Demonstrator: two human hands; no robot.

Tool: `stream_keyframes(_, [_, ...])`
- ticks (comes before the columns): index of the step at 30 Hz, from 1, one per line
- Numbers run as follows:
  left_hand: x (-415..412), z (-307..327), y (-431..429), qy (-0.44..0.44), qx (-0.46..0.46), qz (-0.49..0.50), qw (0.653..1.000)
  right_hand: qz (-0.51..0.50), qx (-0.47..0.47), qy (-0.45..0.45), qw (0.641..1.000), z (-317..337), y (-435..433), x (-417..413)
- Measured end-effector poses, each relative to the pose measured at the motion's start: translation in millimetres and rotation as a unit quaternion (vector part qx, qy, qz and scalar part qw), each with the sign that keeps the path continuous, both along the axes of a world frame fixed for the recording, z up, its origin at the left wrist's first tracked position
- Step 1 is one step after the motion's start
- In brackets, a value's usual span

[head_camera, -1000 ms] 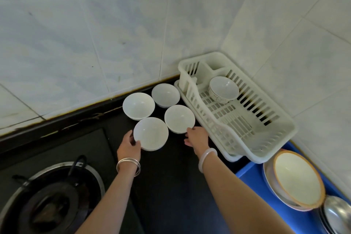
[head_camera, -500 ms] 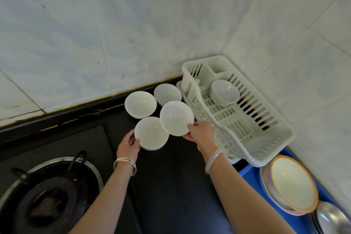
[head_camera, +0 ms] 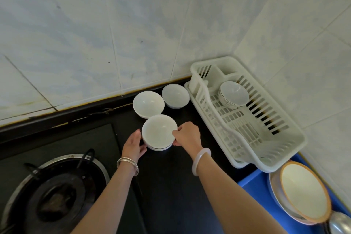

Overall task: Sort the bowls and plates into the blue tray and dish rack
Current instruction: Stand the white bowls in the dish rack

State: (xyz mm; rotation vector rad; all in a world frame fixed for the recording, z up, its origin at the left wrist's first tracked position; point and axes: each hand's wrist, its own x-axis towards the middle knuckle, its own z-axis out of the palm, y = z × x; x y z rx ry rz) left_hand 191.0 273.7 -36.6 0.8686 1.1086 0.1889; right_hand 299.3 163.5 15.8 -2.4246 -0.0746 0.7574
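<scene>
We have the top bowl (head_camera: 159, 132) nested in a lower bowl (head_camera: 160, 148) on the dark counter (head_camera: 171, 186), mid-scene. Our right hand (head_camera: 188, 135) pinches its right rim, thumb over, fingers curled beneath. Our left hand (head_camera: 133, 146) rests against the stack's left side, fingers fairly straight and gripping nothing.

We judge the job is at an early stage. One rack bowl (head_camera: 234, 94) sits in the dish rack (head_camera: 266, 138), and plates (head_camera: 303, 190) lie in the blue tray (head_camera: 252, 184) at near right. The far-left bowl (head_camera: 148, 103) and far-right bowl (head_camera: 175, 96) wait by the wall.

The rack's left wall rises just right of our hand, so the stack must lift over it. Open slats show nearer than the rack bowl. The stove burner (head_camera: 55, 194) is well apart, near left.
</scene>
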Motion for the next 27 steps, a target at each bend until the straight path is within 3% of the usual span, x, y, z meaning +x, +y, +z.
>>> stream_keyframes(9, [6,-6,2,0.025,0.041,-0.035,0.998,-0.011,-0.005,0.04,0.999,-9,-6,5])
stream_keyframes(16, [9,1,2,0.018,-0.011,0.002,1.0,-0.033,0.144,0.195,0.97,-11,-4,3])
stream_keyframes(27, [24,48,-23,-0.06,0.051,-0.023,0.997,-0.09,0.226,0.111,0.963,25,-33,16])
